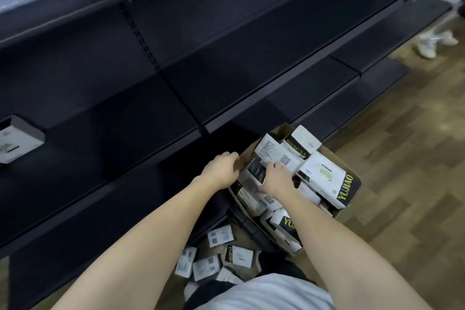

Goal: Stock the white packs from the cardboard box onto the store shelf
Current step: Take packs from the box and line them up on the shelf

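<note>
Dark shelf (251,63) bare above, box (352,178) on the floor crammed with packs (324,173), left hand (222,171) gripping the box rim, right hand (275,180) curled round one pack — light, soft, probably slippery wrap, best pinched across the flat faces.

Dim light is falling from overhead, the dark shelf (226,63) is swallowing detail, edges are bowing outward, and motion blur is smearing the top corners.
</note>
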Tool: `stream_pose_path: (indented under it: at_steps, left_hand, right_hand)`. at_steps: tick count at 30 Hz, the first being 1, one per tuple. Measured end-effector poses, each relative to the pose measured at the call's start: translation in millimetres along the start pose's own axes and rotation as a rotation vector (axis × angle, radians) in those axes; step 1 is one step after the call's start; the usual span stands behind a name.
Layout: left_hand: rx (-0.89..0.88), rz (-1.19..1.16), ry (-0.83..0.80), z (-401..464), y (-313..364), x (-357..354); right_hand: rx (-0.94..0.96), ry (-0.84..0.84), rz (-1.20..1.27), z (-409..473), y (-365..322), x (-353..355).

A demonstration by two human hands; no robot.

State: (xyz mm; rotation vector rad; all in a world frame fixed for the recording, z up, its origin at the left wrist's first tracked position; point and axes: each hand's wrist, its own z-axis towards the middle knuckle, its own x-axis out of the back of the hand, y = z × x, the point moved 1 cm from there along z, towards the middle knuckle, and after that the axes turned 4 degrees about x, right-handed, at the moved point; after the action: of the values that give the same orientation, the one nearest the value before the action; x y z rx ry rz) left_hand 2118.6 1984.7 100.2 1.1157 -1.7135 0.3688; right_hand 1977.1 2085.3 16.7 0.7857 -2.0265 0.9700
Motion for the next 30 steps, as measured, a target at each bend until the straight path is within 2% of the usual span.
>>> stream_pose_path:
  at_steps: [5, 9, 12, 17, 21, 26, 30]
  left_hand:
    - [0.033, -0.009, -0.010, -6, 3, 5]
    - [0.059, -0.010, -0.034, -12, 3, 14]
    - [0.065, -0.024, -0.010, -14, 2, 29]
    - [0.055, -0.062, 0.045, -14, 0, 64]
    - [0.035, -0.188, 0.099, -15, 2, 98]
    - [-0.008, -0.354, 0.042, -23, 4, 131]
    - [-0.013, -0.445, 0.115, -37, 7, 157]
  right_hand:
    - [-0.020, -0.062, 0.031, 7, -3, -7]
    - [0.032, -0.071, 0.081, 6, -4, 7]
    - [0.054, -0.078, 0.192, 7, -8, 26]
    - [0.237, -0.124, 0.260, 12, -28, 84]
    - [0.316, -0.145, 0.266, 6, -46, 128]
    - [0.403, -0.159, 0.366, -5, -71, 161]
    - [0.458, -0.159, 0.462, -11, -82, 177]
